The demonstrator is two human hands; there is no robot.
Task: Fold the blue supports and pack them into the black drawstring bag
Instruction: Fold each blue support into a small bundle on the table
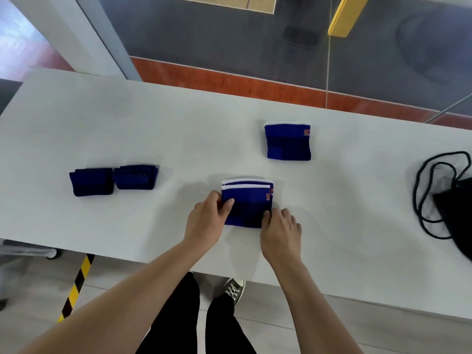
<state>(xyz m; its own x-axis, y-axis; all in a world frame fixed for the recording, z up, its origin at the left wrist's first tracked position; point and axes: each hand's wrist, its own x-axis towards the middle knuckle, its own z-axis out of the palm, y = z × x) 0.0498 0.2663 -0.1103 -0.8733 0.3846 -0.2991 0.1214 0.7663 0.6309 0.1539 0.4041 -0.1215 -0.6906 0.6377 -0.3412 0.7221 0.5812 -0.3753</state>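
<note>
Pinching folded blue support stack [247, 204] from both sides: left hand [207, 221] grips left edge, thumb on top, fingers tucked at the side; right hand [281, 232] grips lower right corner, fingers curled on the fabric. Stack near front-middle of white table [153, 129], two white-trimmed layers showing at far edge, slightly offset, small red logo at right side. Second folded support [287, 141] farther back and to the right, apart from the stack, white trim at far edge, flat. Two darker folded supports [113, 178] well to the left, side by side, touching. Black drawstring bag [457, 213] at right table edge, partly out of frame, cord [431, 190] looped loose on the table beside it. Bag mouth state: cannot tell.
</note>
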